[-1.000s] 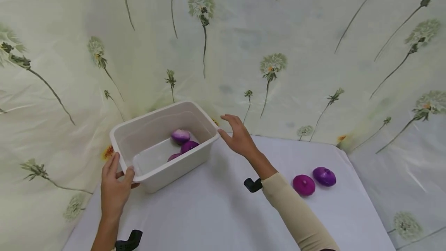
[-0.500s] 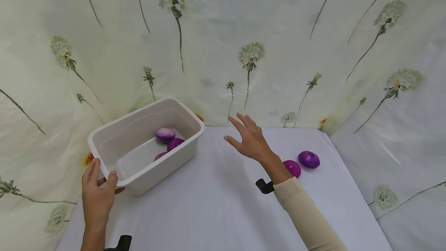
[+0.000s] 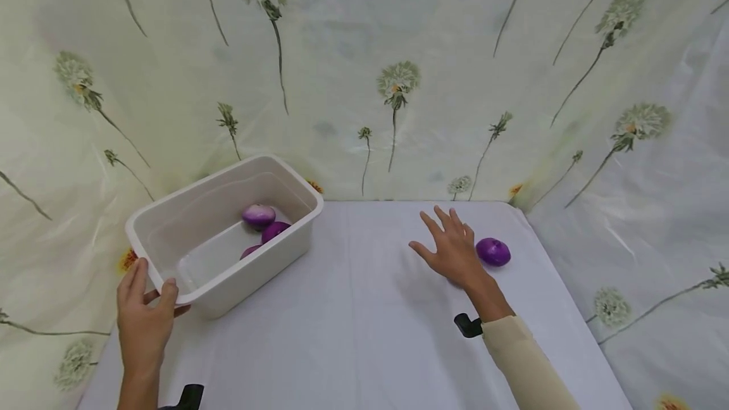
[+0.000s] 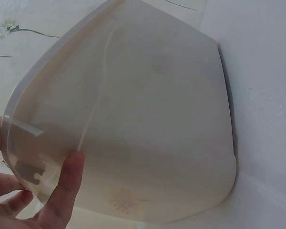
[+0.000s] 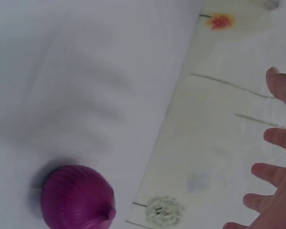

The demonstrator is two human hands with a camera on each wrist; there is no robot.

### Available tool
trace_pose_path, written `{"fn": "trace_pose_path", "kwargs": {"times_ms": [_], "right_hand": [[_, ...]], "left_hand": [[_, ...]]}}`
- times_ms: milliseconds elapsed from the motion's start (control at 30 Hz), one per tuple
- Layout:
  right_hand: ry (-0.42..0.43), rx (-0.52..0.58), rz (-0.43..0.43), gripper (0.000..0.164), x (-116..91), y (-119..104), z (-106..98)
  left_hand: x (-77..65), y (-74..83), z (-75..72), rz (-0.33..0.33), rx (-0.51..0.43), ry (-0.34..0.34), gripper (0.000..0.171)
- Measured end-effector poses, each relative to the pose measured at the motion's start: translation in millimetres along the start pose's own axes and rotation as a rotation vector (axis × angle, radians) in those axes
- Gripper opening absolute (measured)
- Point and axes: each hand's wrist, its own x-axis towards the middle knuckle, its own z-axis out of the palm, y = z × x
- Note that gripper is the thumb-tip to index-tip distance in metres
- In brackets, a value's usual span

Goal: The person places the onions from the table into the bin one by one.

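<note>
A white plastic bin point(image 3: 259, 280) sits at the left of the table with three purple onions point(image 3: 259, 215) inside, the nearest partly hidden by the bin's wall. My left hand point(image 3: 142, 321) holds the rim at its near left corner, and in the left wrist view its fingers point(image 4: 69, 179) lie against the bin's outside. Spread-fingered and holding nothing, my right hand point(image 3: 454, 255) hovers over the table's right part. A purple onion point(image 3: 493, 252) lies just right of it; another is almost wholly hidden beneath the hand. One onion point(image 5: 76, 198) shows on the cloth in the right wrist view.
A white cloth point(image 3: 353, 334) covers the table. Behind it and at both sides hangs a pale sheet point(image 3: 342, 81) printed with dandelions, close to the bin's far side. Black wrist-worn mounts point(image 3: 468, 326) stick out by the forearms.
My right hand has left the bin's right end and moved right, over the loose onions, with fingers spread wider. The left hand stays on the rim. The head view has shifted right.
</note>
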Motion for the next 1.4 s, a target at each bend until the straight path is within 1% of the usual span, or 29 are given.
{"fn": "trace_pose_path", "kwargs": {"times_ms": [167,233,333,467,567,633,733,900,1067,1400], "right_hand": [[-0.028,-0.043,0.044,0.079,-10,18,4],[-0.044,-0.059,0.064,0.081,-15,24,6],[-0.059,-0.067,0.104,0.085,-24,34,10],[-0.072,-0.070,0.148,0.088,-35,47,15],[-0.063,-0.082,0.158,0.088,-41,55,18],[-0.054,-0.086,0.162,0.087,-44,60,19],[-0.045,-0.104,0.166,0.087,-48,68,22],[-0.065,-0.103,0.178,0.088,-56,80,29],[-0.061,-0.070,0.201,0.087,-62,87,32],[-0.030,-0.063,0.215,0.086,-69,95,38]], "left_hand": [[-0.8,2.0,0.9,-0.041,0.019,0.017,0.068],[-0.8,2.6,1.4,-0.047,0.018,0.022,0.068],[0.0,2.2,1.4,-0.044,0.014,0.017,0.067],[0.7,0.6,1.6,-0.013,-0.008,0.010,0.067],[0.8,0.5,1.3,0.002,-0.015,0.008,0.066],[0.7,0.8,1.1,0.000,-0.011,0.009,0.066],[0.3,1.6,1.7,-0.022,0.006,0.013,0.067],[-1.2,2.4,2.5,-0.054,0.020,0.019,0.068],[-2.3,3.0,1.7,-0.049,0.019,0.022,0.068],[-2.5,3.5,3.4,-0.047,0.025,0.035,0.068]]}}
